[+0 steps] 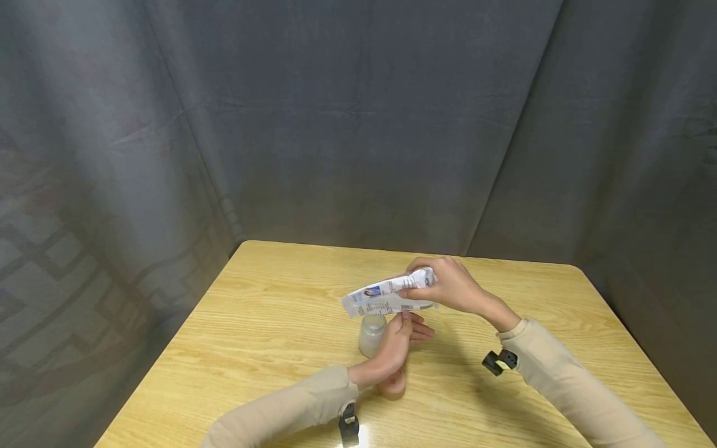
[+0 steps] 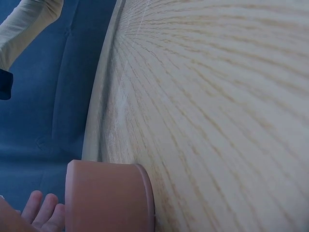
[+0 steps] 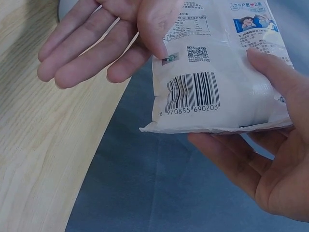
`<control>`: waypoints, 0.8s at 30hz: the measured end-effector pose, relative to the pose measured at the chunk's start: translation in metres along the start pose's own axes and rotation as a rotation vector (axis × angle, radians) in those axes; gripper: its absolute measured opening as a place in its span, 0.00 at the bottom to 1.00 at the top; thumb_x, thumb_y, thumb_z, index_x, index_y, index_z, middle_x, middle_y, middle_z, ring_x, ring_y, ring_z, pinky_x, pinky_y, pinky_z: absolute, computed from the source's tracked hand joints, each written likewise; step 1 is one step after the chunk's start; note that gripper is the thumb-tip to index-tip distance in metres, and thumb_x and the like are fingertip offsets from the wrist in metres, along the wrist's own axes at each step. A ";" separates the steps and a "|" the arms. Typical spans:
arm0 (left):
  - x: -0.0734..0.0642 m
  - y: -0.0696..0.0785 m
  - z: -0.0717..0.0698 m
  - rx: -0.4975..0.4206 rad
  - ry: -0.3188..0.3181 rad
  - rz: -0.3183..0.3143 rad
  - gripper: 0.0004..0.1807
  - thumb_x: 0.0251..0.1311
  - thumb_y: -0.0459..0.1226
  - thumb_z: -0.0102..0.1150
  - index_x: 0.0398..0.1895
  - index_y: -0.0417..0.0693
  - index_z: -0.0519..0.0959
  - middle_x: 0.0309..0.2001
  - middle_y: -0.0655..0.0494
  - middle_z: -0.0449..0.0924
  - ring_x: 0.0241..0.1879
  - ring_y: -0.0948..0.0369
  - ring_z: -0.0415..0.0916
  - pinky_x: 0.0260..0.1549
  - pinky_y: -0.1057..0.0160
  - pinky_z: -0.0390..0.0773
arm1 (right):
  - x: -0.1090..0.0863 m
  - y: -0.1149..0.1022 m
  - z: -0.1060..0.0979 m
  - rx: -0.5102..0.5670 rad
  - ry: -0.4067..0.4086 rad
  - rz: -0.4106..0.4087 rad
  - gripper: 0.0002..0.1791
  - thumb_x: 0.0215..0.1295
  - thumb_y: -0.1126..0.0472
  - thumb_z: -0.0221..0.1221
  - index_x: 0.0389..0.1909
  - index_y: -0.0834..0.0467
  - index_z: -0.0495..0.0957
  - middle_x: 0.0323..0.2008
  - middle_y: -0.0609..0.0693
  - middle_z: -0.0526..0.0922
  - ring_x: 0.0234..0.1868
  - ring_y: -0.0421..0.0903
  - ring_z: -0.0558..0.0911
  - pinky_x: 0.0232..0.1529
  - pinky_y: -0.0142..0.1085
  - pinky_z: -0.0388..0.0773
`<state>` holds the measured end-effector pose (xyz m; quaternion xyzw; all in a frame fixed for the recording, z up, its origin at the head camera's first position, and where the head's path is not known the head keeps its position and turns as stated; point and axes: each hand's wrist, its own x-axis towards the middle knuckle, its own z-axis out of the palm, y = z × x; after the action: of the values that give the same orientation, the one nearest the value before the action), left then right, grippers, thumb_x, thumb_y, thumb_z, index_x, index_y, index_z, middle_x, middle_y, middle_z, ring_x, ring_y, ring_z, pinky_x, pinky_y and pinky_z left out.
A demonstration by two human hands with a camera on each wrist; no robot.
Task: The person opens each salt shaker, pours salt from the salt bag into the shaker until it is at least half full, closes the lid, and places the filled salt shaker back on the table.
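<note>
A white plastic bag (image 1: pixel 386 292) printed with text, a small picture and a barcode is tilted over the table, its left end lower. My right hand (image 1: pixel 450 286) grips its right end, thumb on one face and fingers behind. Beneath the bag's lower end stands a small glass jar (image 1: pixel 371 336), whitish inside. My left hand (image 1: pixel 394 348) is beside the jar with its fingers extended; in the right wrist view its thumb touches the bag's edge. A pinkish-brown round container (image 2: pixel 108 198) stands beside the left wrist. Whether powder is flowing from the bag cannot be made out.
The wood-grain table (image 1: pixel 269 298) has rounded far corners. Grey curtains (image 1: pixel 358 124) hang behind it and along both sides. Dark bands with small devices (image 1: pixel 498 362) are worn at both wrists over beige sleeves.
</note>
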<state>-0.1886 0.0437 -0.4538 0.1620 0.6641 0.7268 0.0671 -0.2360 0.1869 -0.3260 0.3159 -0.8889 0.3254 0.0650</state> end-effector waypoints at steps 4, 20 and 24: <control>0.000 0.000 0.000 0.008 -0.001 0.000 0.25 0.81 0.41 0.23 0.51 0.28 0.67 0.43 0.31 0.81 0.47 0.38 0.80 0.53 0.44 0.79 | 0.000 0.000 0.000 -0.003 -0.003 -0.002 0.17 0.52 0.52 0.75 0.39 0.54 0.83 0.34 0.44 0.86 0.28 0.38 0.81 0.21 0.32 0.76; -0.002 -0.001 -0.001 0.041 -0.014 0.010 0.25 0.81 0.43 0.24 0.50 0.31 0.69 0.43 0.36 0.83 0.46 0.43 0.82 0.52 0.50 0.81 | 0.000 -0.001 -0.001 -0.020 -0.013 -0.012 0.17 0.51 0.52 0.76 0.39 0.53 0.84 0.34 0.43 0.86 0.26 0.37 0.79 0.20 0.32 0.74; -0.002 -0.001 -0.001 0.047 -0.017 0.013 0.27 0.81 0.45 0.23 0.50 0.31 0.69 0.43 0.37 0.83 0.46 0.45 0.83 0.51 0.52 0.82 | 0.000 -0.001 -0.001 -0.023 -0.014 -0.014 0.17 0.51 0.52 0.76 0.39 0.54 0.84 0.34 0.44 0.86 0.26 0.37 0.79 0.20 0.32 0.74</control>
<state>-0.1872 0.0418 -0.4554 0.1741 0.6792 0.7101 0.0644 -0.2357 0.1865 -0.3244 0.3236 -0.8907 0.3125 0.0648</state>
